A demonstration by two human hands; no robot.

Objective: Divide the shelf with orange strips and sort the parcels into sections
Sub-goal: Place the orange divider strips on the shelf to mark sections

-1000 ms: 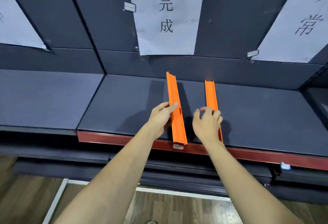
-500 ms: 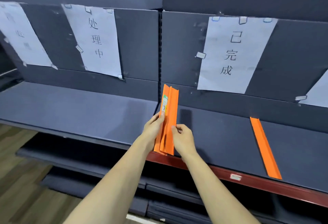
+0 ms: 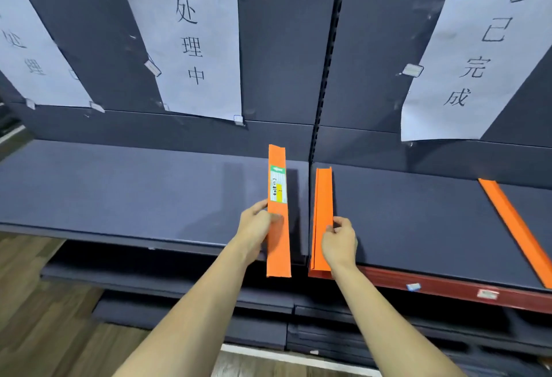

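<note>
The left hand [image 3: 257,224] grips a labelled orange strip [image 3: 278,227], held lengthwise above the near edge of the left shelf [image 3: 119,191]. The right hand [image 3: 339,242] pinches a second orange strip [image 3: 323,206], which stands on the right shelf [image 3: 418,221] just beside the seam between the two shelves. A third orange strip [image 3: 516,230] lies flat on the right shelf, well apart to the right. Paper signs [image 3: 197,48] hang on the back panel

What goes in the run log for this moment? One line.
left hand: holds labelled orange strip | right hand: holds plain orange strip at shelf joint | third strip: lying on right shelf | parcels: none visible
</note>
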